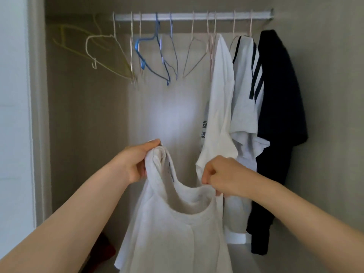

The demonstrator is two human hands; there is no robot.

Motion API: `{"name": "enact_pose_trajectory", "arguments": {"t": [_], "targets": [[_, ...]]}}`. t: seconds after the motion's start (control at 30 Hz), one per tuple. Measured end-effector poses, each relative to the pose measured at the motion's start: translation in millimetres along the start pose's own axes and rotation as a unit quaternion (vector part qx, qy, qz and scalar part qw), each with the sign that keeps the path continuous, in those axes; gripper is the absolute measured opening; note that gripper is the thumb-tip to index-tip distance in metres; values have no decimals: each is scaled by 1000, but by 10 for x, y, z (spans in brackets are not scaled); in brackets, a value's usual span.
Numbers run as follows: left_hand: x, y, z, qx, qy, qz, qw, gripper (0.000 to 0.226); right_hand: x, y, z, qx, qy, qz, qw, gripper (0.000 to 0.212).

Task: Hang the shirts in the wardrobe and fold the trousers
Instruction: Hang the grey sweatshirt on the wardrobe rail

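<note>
White shirt [177, 233]: held up in front of the open wardrobe, well below the rail, and hanging from both hands by its neck opening. Its body drops out of the bottom of the view.
Left hand [136, 162]: fingers curled round a bunch of cloth at one shoulder, thumb on top. A pale edge shows at the fingertips; I cannot tell whether it is a hanger or only a fold.
Right hand [222, 176]: closed in a pinch on the rim of the neckline [189, 212] at the other side, knuckles toward the camera.
Handling: soft, light knit that looks limp. It sags between the two grips and will not keep a shape on its own. It is neither fragile nor slippery, though the neck could stretch if pulled wide.
Where to hold: probably at the shoulder seams or the collar rim, as now, so the neck stays open for a hanger to pass through.
Rail [197, 16]: white bar across the top, carrying several empty hangers, among them a blue hanger [149, 39].
Already hung: a plain white shirt [220, 95], a white shirt with dark stripes [244, 85] and a dark shirt [279, 95], side by side at the right end.
Step in hand: likely opening the neck to take a hanger.
Trousers: none in view.
Risk: a shoulder may slip off a thin wire hanger.
</note>
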State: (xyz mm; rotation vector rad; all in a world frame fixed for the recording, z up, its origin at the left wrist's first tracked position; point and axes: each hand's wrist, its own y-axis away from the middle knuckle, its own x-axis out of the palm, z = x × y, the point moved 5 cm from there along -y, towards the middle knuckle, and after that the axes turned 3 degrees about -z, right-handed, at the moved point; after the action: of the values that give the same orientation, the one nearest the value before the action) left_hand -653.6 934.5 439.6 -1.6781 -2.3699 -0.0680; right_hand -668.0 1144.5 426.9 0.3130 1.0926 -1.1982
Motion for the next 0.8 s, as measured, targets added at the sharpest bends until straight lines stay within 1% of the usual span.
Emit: {"name": "enact_pose_trajectory", "arguments": {"t": [0.13,0.2,0.27,0.33,0.4,0.47,0.57,0.63,0.73,0.77,0.8], "targets": [[92,-213,-328,54,-11,4,998,14,-426,-193,493,-47,-7,-55,997,18],[121,-311,-455,79,-18,1,997,16,-644,-284,725,-81,15,-100,992,22],[151,-394,-552,96,-27,-4,995,18,-850,-397,925,-117,39,-166,978,29],[165,-481,-612,105,-33,-12,994,23,-1052,-527,1092,-149,75,-246,955,28],[172,-565,-650,113,-33,-22,993,32,-1222,-655,1237,-172,118,-305,929,22],[178,-648,-701,119,-32,-23,992,38,-1365,-799,1343,-184,154,-341,909,18],[189,-738,-796,129,-35,-24,991,36,-1517,-997,1488,-200,219,-384,875,16],[196,-796,-850,135,-38,-25,990,35,-1606,-1089,1591,-213,269,-414,843,21],[204,-889,-913,142,-51,-30,988,35,-1778,-1223,1688,-191,339,-453,802,34],[207,-916,-931,144,-56,-32,987,34,-1846,-1262,1704,-175,349,-461,797,36],[207,-947,-947,146,-60,-33,987,34,-1917,-1305,1712,-157,347,-463,800,38]]}}
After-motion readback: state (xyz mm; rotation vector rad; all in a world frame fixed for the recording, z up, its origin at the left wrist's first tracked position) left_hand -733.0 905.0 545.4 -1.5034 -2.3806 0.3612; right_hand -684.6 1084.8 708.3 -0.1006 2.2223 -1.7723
